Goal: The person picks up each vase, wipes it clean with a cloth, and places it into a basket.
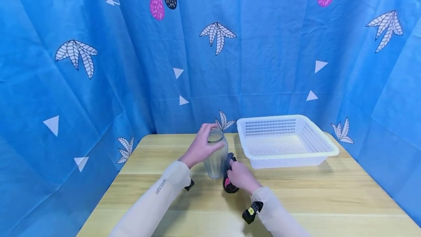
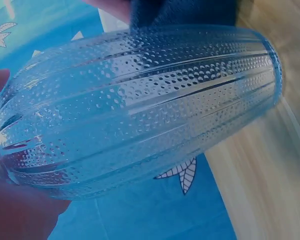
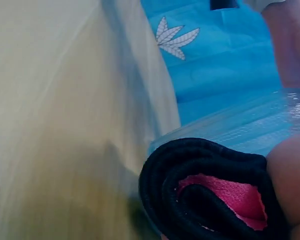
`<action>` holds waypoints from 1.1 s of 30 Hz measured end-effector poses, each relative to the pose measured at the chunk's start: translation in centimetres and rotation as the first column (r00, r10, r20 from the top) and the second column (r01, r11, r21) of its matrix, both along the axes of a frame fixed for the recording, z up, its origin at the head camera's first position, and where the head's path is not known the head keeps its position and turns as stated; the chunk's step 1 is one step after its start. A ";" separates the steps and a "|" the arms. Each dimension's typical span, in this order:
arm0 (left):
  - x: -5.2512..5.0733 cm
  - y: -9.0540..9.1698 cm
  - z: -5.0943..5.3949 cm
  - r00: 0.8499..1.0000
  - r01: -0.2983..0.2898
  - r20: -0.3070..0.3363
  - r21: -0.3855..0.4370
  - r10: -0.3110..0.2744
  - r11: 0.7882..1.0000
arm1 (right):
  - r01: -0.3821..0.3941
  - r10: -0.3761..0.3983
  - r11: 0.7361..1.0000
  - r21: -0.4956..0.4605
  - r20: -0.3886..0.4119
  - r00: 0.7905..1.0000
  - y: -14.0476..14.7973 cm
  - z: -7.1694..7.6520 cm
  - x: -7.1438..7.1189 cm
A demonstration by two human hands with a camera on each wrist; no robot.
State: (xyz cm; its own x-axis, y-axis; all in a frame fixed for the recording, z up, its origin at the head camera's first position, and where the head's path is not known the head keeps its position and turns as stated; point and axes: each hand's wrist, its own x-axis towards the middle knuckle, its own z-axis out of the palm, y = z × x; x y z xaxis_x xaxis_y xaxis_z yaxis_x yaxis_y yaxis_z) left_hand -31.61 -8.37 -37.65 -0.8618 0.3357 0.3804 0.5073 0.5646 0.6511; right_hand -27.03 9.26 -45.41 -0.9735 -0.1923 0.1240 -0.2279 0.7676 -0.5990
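A clear ribbed glass vase [image 1: 215, 158] with a dimpled surface stands near the middle of the table, roughly upright. Its dimples and ribs fill the left wrist view. My left hand [image 1: 204, 145] holds it near the rim, thumb on the near side and fingers toward the back. On the vase's right side, my right hand [image 1: 242, 175] grips a rolled dark cloth [image 3: 200, 150] with a pink inner face. The cloth is up against the glass. Whether the vase's base touches the wood cannot be told.
A white perforated plastic basket [image 1: 286, 159] stands at the back right of the wooden table [image 1: 322, 200]. Blue patterned curtain [image 1: 210, 76] hangs behind the table and along both sides. A dark camera strap [image 1: 252, 212] is on the right wrist.
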 end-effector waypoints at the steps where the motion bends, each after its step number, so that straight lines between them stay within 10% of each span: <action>1: 0.1 -0.1 0.0 1.000 -0.014 0.007 0.000 0.014 1.000 | 0.004 -0.003 1.000 -0.009 0.004 1.000 0.0 0.3 0.1; 9: 0.5 -0.6 0.2 0.996 -0.078 -0.041 -0.034 0.077 0.996 | 0.040 -0.050 0.996 -0.080 -0.122 0.991 0.0 3.7 2.1; 19: -0.1 -0.5 0.3 0.998 0.053 0.013 0.030 -0.053 0.998 | 0.049 -0.055 0.998 -0.029 -0.296 0.954 0.0 8.2 1.5; 33: -0.9 -0.4 -0.4 0.999 0.049 -0.021 0.091 -0.048 0.995 | 0.009 -0.004 0.997 0.082 -0.054 0.999 -0.4 1.5 -0.9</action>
